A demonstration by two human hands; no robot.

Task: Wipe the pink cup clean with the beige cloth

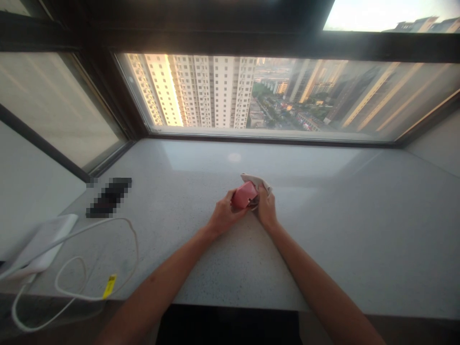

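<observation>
Seen from the head camera, a person at a pale stone ledge (341, 230) beneath a high-rise window holds a small pink object (245, 194) between two bare hands, both forearms stretched forward so that they draw together near the middle of the surface. The object lies to the right of the left hand (224, 212) and to the left of the right hand (267, 208), directly between them. The left hand is closer, its fingers wrapped around the object's left side and lower edge in a grip. The right hand is closed on a light cloth (260, 181), which rises behind the object's upper right edge; whether the right fingertips also touch the pink surface directly cannot be told. The object appears tilted, with a faceted face turned upward and a small dark notch near its lower right corner; its long axis is hard to judge, since fingers and cloth cover its ends. No container with visible contents can be made out, and whether the pink piece is hollow is unclear. Well apart at the left, a white box (59, 227) sits near the ledge's edge, with a white cable (122, 219) looping beside it and bearing a yellow tag (109, 286). Just beyond the box lies a dark item (109, 197), obscured by pixelation. Tall apartment blocks (204, 91) stand outside the glass.
</observation>
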